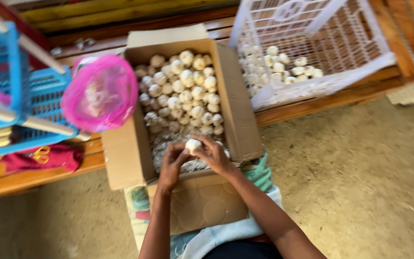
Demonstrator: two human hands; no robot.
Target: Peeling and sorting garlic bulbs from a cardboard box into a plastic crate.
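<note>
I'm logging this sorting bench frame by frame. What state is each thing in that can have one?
Cardboard box: flaps open, largely filled with white garlic bulbs.
Garlic bulb: held over the box between both hands.
Left hand: grip closed on the bulb.
Right hand: grip closed on the bulb.
White plastic crate: tilted, a few bulbs inside.
Pink plastic bag: open, bulging.

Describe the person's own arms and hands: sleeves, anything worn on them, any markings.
Both forearms are bare, with no sleeves in view. The left hand and right hand wear no gloves. No watch, bracelet or ring shows, though the picture is slightly blurred. No markings can be made out on either arm.
</note>
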